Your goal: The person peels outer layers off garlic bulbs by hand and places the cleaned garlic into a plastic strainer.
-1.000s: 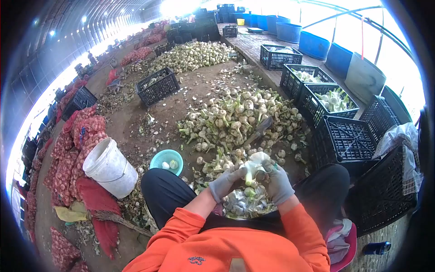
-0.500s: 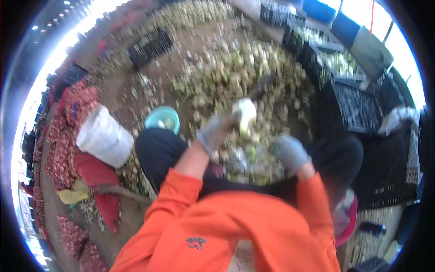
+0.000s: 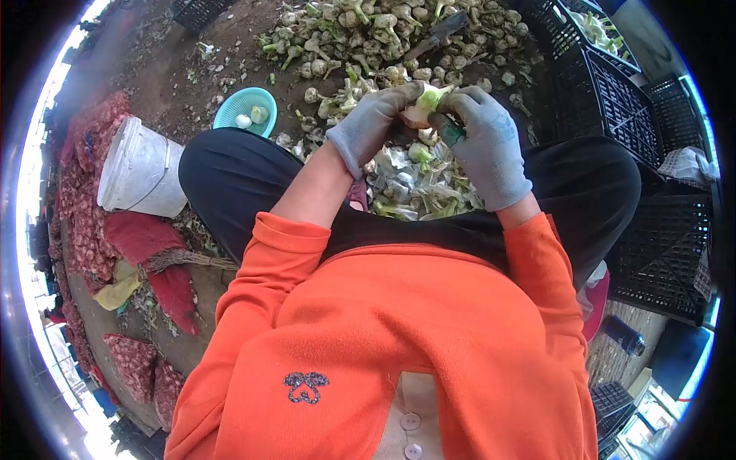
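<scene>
A garlic bulb (image 3: 418,115) with a short pale-green stalk is held between my two gloved hands, in front of my knees. My left hand (image 3: 376,123), in a stained grey glove, is closed round the bulb's left side. On the right, my right hand (image 3: 484,142) has its fingers bent in against the stalk and bulb; a green patch shows by its thumb. Below the hands lie loose garlic skins and trimmings (image 3: 406,188) between my legs. Beyond them spreads a heap of garlic bulbs (image 3: 368,34) with stalks, a flat-bladed tool (image 3: 441,34) resting on it.
Near my left knee stands a teal basket (image 3: 226,115) with two whitish bulbs inside. Further left are a white bucket (image 3: 134,169) and red net sacks of garlic (image 3: 84,215). Black crates (image 3: 625,107) line the right side. A dark bottle (image 3: 622,335) lies at lower right.
My right hand has come up and left to meet the bulb; before, it was apart from it. My left hand still holds a bulb. The head view has tilted down and is sharper.
</scene>
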Motion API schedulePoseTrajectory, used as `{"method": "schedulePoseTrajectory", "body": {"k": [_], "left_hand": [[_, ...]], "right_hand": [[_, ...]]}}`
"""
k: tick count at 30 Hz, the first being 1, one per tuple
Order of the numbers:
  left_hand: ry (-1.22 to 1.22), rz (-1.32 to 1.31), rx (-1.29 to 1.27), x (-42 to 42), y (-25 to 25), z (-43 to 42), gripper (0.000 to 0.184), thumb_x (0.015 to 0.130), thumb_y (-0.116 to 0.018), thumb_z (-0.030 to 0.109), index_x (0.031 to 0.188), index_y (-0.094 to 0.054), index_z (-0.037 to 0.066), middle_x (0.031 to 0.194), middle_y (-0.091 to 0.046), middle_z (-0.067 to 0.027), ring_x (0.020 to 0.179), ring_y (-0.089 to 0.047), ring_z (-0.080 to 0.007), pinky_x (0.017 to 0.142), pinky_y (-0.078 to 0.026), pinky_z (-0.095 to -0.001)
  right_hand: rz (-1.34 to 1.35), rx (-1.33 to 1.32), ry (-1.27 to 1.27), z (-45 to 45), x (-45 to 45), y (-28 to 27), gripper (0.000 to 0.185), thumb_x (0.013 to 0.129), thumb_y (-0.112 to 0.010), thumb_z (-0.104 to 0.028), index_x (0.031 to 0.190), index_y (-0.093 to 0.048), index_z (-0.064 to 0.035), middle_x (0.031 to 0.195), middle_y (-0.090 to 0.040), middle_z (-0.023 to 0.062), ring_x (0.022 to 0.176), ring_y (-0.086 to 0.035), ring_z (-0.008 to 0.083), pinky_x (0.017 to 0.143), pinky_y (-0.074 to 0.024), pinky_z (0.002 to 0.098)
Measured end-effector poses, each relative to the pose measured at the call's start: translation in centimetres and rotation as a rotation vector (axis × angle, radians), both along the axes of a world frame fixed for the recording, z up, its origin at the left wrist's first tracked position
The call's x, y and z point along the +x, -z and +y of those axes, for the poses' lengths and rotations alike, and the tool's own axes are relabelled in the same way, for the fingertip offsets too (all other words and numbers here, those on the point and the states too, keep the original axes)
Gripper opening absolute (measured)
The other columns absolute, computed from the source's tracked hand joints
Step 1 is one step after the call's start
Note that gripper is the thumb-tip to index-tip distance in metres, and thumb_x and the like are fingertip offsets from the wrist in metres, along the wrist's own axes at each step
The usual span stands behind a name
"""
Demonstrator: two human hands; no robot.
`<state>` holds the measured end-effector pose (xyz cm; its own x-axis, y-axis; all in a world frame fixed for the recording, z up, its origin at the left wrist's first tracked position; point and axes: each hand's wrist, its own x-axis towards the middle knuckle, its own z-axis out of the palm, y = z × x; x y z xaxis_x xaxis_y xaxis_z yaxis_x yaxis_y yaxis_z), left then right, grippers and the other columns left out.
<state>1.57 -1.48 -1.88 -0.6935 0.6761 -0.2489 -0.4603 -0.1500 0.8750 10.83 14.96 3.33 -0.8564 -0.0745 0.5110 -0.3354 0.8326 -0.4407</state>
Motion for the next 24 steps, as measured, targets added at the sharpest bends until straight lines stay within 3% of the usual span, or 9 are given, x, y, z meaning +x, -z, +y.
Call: {"method": "schedulePoseTrajectory", "body": {"k": [3, 6, 9, 13, 15, 17, 20, 22, 24], "left_hand": [[-0.02, -0.074, 0.04, 0.2, 0.3, 0.0, 0.031, 0.099, -0.049, 0.037, 0.103, -0.06, 0.008, 0.08, -0.058, -0.0011, 0.063, -0.049, -0.0101, 0.057, -0.037, -0.0254], [-0.045, -0.248, 0.185, 0.5, 0.5, 0.3, 0.039, 0.101, -0.044, 0.036, 0.124, -0.053, 0.006, 0.112, -0.061, -0.0075, 0.1, -0.059, -0.0181, 0.086, -0.049, -0.0361], [-0.143, -0.331, 0.361, 0.6, 0.0, 0.5, 0.043, 0.102, -0.041, 0.037, 0.127, -0.052, 0.005, 0.118, -0.062, -0.0096, 0.109, -0.06, -0.0198, 0.092, -0.051, -0.0375], [0.166, -0.471, 0.728, -0.3, 0.7, -0.8, 0.044, 0.101, -0.039, 0.036, 0.125, -0.053, 0.002, 0.117, -0.062, -0.0116, 0.105, -0.061, -0.0213, 0.087, -0.051, -0.0333], [0.175, -0.43, 0.649, 0.9, -0.4, -0.8, 0.048, 0.098, -0.043, 0.038, 0.128, -0.052, 0.002, 0.116, -0.063, -0.0122, 0.102, -0.063, -0.0218, 0.078, -0.05, -0.0297], [0.137, -0.341, 0.564, 2.1, -1.9, -0.8, 0.051, 0.096, -0.046, 0.039, 0.13, -0.052, 0.002, 0.115, -0.063, -0.0121, 0.1, -0.063, -0.0215, 0.072, -0.049, -0.0279], [0.202, -0.261, 0.515, 2.3, -2.1, -0.6, 0.053, 0.094, -0.053, 0.046, 0.128, -0.055, 0.005, 0.106, -0.065, -0.0078, 0.096, -0.064, -0.0178, 0.07, -0.048, -0.0262], [0.182, -0.193, 0.389, 2.0, -1.7, -0.8, 0.049, 0.094, -0.054, 0.05, 0.119, -0.058, 0.008, 0.102, -0.065, -0.0055, 0.093, -0.064, -0.0159, 0.072, -0.05, -0.0269], [-0.044, -0.283, 0.439, 2.1, -0.9, 0.0, 0.045, 0.095, -0.052, 0.048, 0.116, -0.059, 0.009, 0.102, -0.065, -0.0064, 0.091, -0.064, -0.017, 0.073, -0.053, -0.0297]], "right_hand": [[-0.039, 0.124, -0.02, 0.0, 0.0, -0.1, 0.015, 0.074, -0.069, -0.011, 0.086, -0.061, -0.0069, 0.084, -0.059, 0.012, 0.082, -0.06, 0.0324, 0.072, -0.0478, 0.043], [-0.048, 0.242, -0.066, -0.3, 0.1, -0.7, 0.017, 0.073, -0.069, -0.013, 0.085, -0.061, -0.007, 0.084, -0.059, 0.0125, 0.082, -0.06, 0.0323, 0.072, -0.0476, 0.0431], [-0.092, 0.209, -0.163, -2.1, 0.8, -0.1, 0.015, 0.073, -0.068, -0.013, 0.084, -0.06, -0.0071, 0.082, -0.059, 0.0125, 0.081, -0.06, 0.0332, 0.07, -0.0476, 0.0439], [-0.036, -0.272, -0.078, 0.1, 0.6, -0.9, 0.014, 0.079, -0.068, -0.01, 0.091, -0.063, -0.0032, 0.079, -0.059, 0.0077, 0.073, -0.061, 0.0202, 0.067, -0.0491, 0.0306], [-0.343, -0.984, -0.03, 1.3, 0.5, -1.5, 0.024, 0.09, -0.064, -0.016, 0.107, -0.065, 0.0008, 0.093, -0.066, 0.0039, 0.078, -0.059, 0.0099, 0.07, -0.0487, 0.0258], [-0.389, -1.305, -0.196, 2.6, 0.0, -1.2, 0.03, 0.091, -0.062, -0.02, 0.111, -0.063, 0.0027, 0.094, -0.067, 0.0064, 0.078, -0.061, 0.0112, 0.072, -0.0496, 0.0255], [-0.33, -1.492, -0.244, 0.4, -0.1, -2.4, 0.031, 0.091, -0.062, -0.022, 0.111, -0.062, 0.0027, 0.091, -0.067, 0.0065, 0.079, -0.063, 0.0114, 0.074, -0.0503, 0.0251], [-0.434, -1.36, -0.268, 0.5, 0.0, -1.7, 0.03, 0.091, -0.063, -0.021, 0.109, -0.062, 0.0026, 0.091, -0.067, 0.0057, 0.08, -0.065, 0.0134, 0.075, -0.051, 0.0265], [-0.523, -1.204, -0.285, 0.3, 0.0, -1.0, 0.031, 0.089, -0.066, -0.023, 0.107, -0.061, 0.0011, 0.086, -0.066, 0.0069, 0.078, -0.065, 0.016, 0.074, -0.0513, 0.0289]]}}
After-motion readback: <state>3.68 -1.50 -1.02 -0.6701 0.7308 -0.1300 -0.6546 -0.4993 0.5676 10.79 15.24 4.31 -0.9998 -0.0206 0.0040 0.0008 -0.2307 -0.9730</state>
